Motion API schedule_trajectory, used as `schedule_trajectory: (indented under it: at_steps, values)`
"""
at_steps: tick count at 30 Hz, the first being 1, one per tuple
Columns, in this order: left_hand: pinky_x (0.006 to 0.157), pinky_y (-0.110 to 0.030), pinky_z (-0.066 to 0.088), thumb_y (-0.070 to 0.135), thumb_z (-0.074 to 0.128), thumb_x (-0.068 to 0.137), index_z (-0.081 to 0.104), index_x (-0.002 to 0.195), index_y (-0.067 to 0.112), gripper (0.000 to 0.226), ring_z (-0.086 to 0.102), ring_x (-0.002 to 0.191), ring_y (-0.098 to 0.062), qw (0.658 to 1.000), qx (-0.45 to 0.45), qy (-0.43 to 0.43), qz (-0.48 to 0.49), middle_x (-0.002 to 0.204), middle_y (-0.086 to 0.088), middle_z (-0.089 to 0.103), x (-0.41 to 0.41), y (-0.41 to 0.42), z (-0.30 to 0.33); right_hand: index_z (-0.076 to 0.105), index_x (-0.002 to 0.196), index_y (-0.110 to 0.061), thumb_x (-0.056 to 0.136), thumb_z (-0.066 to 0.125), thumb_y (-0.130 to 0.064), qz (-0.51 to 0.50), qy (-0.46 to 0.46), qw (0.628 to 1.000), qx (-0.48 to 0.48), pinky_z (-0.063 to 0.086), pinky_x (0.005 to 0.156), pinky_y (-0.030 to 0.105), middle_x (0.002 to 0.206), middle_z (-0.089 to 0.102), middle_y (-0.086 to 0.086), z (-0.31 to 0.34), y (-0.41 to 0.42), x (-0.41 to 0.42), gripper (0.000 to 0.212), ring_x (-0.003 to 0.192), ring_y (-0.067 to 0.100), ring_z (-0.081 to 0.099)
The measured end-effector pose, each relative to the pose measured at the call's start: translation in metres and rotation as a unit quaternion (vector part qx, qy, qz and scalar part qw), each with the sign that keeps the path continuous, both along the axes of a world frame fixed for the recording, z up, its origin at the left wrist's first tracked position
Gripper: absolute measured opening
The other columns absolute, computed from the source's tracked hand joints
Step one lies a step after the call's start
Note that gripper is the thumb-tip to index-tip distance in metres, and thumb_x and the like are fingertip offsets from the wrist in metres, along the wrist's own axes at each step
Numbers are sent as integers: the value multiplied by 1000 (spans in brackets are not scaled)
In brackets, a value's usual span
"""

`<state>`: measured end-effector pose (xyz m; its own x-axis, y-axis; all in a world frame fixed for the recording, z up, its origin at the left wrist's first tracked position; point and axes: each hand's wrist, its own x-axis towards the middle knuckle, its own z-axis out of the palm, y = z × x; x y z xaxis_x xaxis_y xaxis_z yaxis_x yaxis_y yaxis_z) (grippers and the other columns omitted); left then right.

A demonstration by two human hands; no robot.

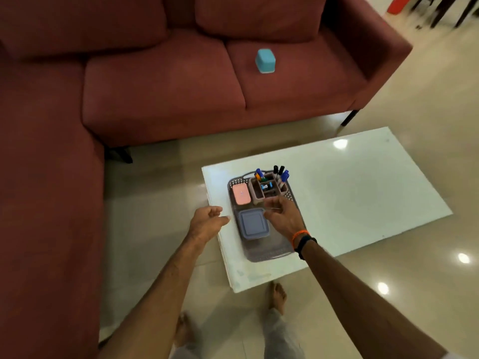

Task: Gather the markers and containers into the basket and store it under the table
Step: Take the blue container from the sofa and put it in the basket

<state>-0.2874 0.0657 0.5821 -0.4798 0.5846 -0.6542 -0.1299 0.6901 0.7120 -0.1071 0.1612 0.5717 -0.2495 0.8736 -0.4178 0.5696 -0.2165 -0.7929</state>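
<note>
Item 1, left hand point(207, 221): I see it reaching forward over the near left corner of the worktop point(363, 193), fingers loosely curled, holding nothing, just left of the basket point(269, 252) and not touching it.

Item 2, right hand point(283, 216): extended over the basket, fingers relaxed and partly spread, hovering above the grey lidded container point(252, 224); I cannot tell whether a fingertip touches it. An orange band and a black band sit on the wrist.

Item 3, basket: grey, perforated, oblong, with handles at the near and far ends, lying on the left part of the white glossy worktop.

Item 4, contents: grey lidded container in the near half; pink lidded container point(241, 194) at the far left; a divided pink organiser point(267, 189) at the far right, with markers point(281, 173) standing upright in it, caps black and blue, some orange and green.

Item 5, blue container point(265, 60): lying on the right seat cushion of the dark red sofa point(160, 81), well apart from the basket.
</note>
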Motion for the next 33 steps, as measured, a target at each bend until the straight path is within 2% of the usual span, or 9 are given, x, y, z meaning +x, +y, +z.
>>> schedule_trajectory:
  at_steps: [3,7,10,15,18,21,23,29,33]
  values:
    - [88,-30,50,15,77,74,68,110,7,38,65,112,-29,998,22,15,-56,115,-15,70,-34,-16,27,66,105,-12,78,69,-5,-26,9,999,21,54,90,34,100,71,2,22,-19,-31,29,97,20,68]
    - [97,-33,52,16,78,73,68,102,15,31,66,106,-21,994,42,47,-94,112,-8,70,-81,-29,62,66,104,-13,78,68,-3,-60,31,997,29,54,93,36,102,71,2,57,-42,-72,28,96,19,67]
    - [92,-30,53,24,78,64,69,103,14,42,65,95,-17,991,63,56,-104,110,-6,70,-112,-22,89,65,100,-11,79,66,1,-88,61,994,36,55,90,36,98,71,5,81,-43,-99,24,95,23,67]
    - [78,-21,45,8,73,80,65,112,3,34,58,92,-13,983,85,73,-142,101,-5,63,-148,11,108,66,102,-8,78,67,1,-120,38,990,61,51,81,23,88,68,-2,97,-20,-132,26,82,13,64]
    - [66,-12,45,8,73,81,64,112,3,34,57,90,-13,979,97,84,-160,100,-4,63,-165,41,111,65,104,-9,79,67,2,-132,39,989,63,52,85,29,99,70,4,100,3,-148,28,84,16,65]
    - [53,-2,42,6,73,81,63,114,1,35,56,88,-14,974,103,89,-180,99,-6,61,-185,85,108,66,95,-18,76,68,-1,-154,50,984,72,56,89,43,96,72,1,93,44,-168,25,84,21,69]
    - [57,-5,45,7,73,81,62,115,1,36,56,88,-13,971,105,96,-192,99,-5,61,-201,119,108,67,92,-21,75,69,-4,-171,57,981,74,56,88,47,91,72,-3,91,79,-185,25,84,20,69]
    - [90,-31,55,17,77,79,65,113,11,36,65,96,-17,964,76,122,-222,106,-3,68,-259,230,109,65,88,-18,76,70,0,-194,75,975,73,55,92,43,83,71,-2,89,188,-241,22,78,14,65]
    - [94,-37,55,17,77,78,65,115,10,39,65,101,-19,963,79,120,-228,106,-3,68,-291,292,113,67,98,-11,78,70,-4,-189,42,978,79,48,84,25,88,70,-1,99,240,-272,21,80,12,64]
